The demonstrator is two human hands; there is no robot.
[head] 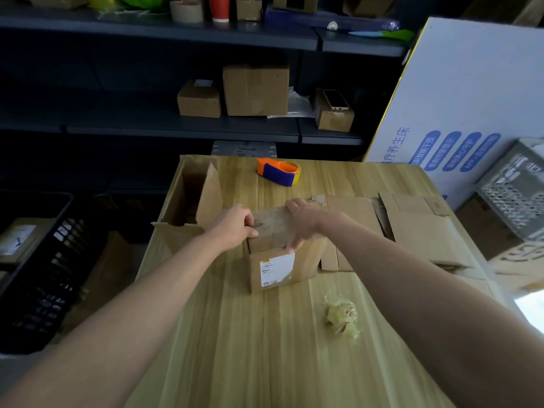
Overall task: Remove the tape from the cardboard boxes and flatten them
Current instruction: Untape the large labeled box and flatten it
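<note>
Cardboard box (306,260) stands on the desk (265,348), left hand (232,228) gripping its top corner with curled fingers, evidently steadying it while the right hand (303,222), fingers curled over the tape (270,225), peels.

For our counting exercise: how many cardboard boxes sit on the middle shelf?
3: a small box on the left, a big box beside it, and a third box under a phone on the right. Others may hide behind them.

Two hands (235,228) (303,223), two upright boxes (188,195) (306,260), three shelved boxes (198,100) (255,91) (334,120), one tape dispenser (278,172), one tape wad (343,316), one phone (335,99).
</note>
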